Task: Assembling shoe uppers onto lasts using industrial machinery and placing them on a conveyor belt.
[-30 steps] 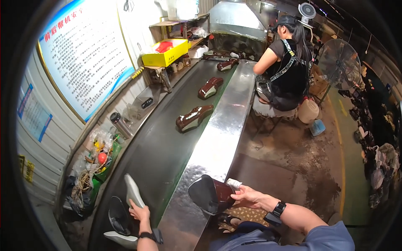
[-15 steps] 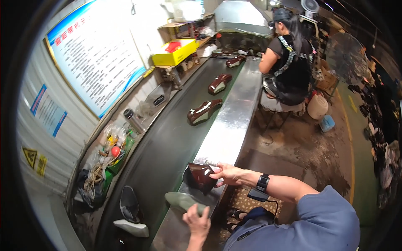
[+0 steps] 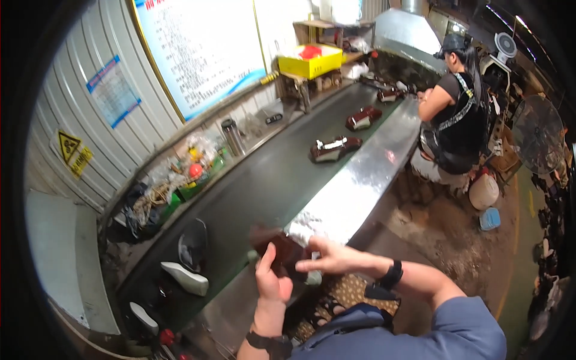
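A glossy dark-red shoe upper (image 3: 289, 253), smeared by motion, is between my two hands over the near part of the metal ledge. My left hand (image 3: 273, 279) grips its near left side, thumb pointing up. From the right, my right hand (image 3: 333, 257) closes on the other side with its fingers against the leather. Small pale-green bits show at the upper's two ends, probably a shoe last, mostly hidden. Left of my hands, a black shoe upper (image 3: 193, 246) lies on the dark conveyor belt (image 3: 240, 201), beside a pale last (image 3: 185, 278).
Farther along the belt sit dark-red lasted shoes (image 3: 335, 149). A metal ledge (image 3: 351, 195) runs along its right side. A co-worker (image 3: 459, 108) sits at the far right. Beyond the belt's left edge stand a flask (image 3: 233, 137), a cluttered bin (image 3: 186, 189) and a yellow box (image 3: 311, 62).
My left hand has left the spot where it touched the grey-green last and now grips the upper. That last no longer lies on the ledge. The view has turned left.
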A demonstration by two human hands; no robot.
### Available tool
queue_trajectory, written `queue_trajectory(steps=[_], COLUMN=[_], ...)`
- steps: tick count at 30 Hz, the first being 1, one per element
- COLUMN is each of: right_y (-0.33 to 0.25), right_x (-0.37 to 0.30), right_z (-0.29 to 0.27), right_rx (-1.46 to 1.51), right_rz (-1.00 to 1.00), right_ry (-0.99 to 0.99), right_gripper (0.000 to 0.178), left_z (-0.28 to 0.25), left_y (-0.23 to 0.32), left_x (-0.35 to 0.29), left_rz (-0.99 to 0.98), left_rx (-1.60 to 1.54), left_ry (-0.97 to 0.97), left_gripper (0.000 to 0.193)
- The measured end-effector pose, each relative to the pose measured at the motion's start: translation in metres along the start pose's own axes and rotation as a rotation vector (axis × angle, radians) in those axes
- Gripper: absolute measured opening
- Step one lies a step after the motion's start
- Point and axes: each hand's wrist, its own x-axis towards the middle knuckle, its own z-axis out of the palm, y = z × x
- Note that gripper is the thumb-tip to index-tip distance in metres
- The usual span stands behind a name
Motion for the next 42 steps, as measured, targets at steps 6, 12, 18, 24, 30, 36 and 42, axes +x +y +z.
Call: queue_trajectory(steps=[6, 12, 18, 24, 30, 36, 42], right_y=[-0.002, -0.019, 0.014, -0.039, 0.006, 0.075, 0.18], right_x=[-0.009, -0.04, 0.014, 0.041, 0.039, -0.012, -0.06], right_z=[0.037, 0.067, 0.065, 0.054, 0.072, 0.051, 0.051], right_rx=[0.002, -0.253, -0.124, 0.692, 0.554, -0.515, -1.097], right_rz=[-0.247, -0.61, -0.585, -0.089, -0.119, -0.433, -0.624], right_ry=[0.049, 0.041, 0.156, 0.216, 0.204, -0.016, -0.158], right_gripper=[0.056, 0.034, 0.047, 0.041, 0.028, 0.026, 0.007], left_z=[0.009, -0.008, 0.03, 0.025, -0.032, -0.155, -0.215], left_y=[0.026, 0.077, 0.067, 0.05, 0.022, -0.004, -0.018], left_x=[-0.034, -0.063, -0.013, 0.022, 0.016, 0.008, 0.045], left_rz=[0.006, 0.024, 0.447, 0.856, 0.246, -0.258, -0.438], left_rx=[0.029, 0.181, 0.312, 0.944, 0.175, -0.154, 0.073], left_ry=[0.072, 0.063, 0.383, 0.343, 0.367, 0.057, 0.013], left_gripper=[0.046, 0.046, 0.046, 0.043, 0.081, 0.093, 0.055])
